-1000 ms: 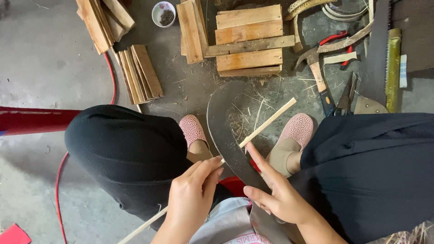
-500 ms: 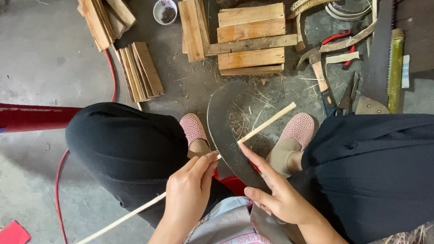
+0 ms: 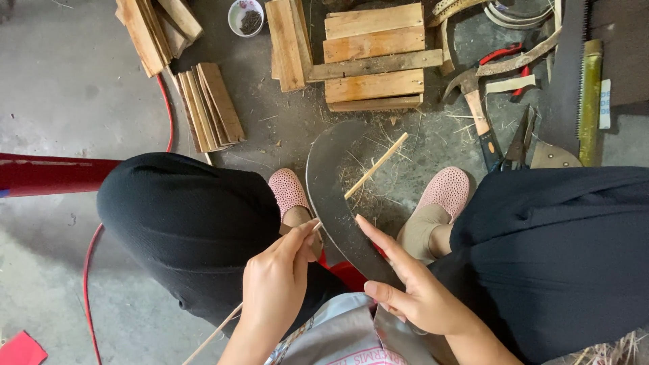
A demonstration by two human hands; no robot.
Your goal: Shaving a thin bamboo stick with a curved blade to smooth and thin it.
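Seated worker, seen from above. The left hand (image 3: 274, 284) pinches a thin pale bamboo strip (image 3: 375, 165) that crosses a broad curved dark steel blade (image 3: 331, 182). The right hand (image 3: 412, 290) closes on the blade's lower end, forefinger extended along it. A white-labelled green bamboo pole (image 3: 590, 101) lies upper right on the concrete floor (image 3: 61, 88); a flat red packet (image 3: 20, 350) sits lower left.

The curved blade (image 3: 338, 196) hides the thin stick's (image 3: 375, 165) middle; below the blade, its handle vanishes under the right hand (image 3: 419, 297), and the stick's tail leaves the frame.
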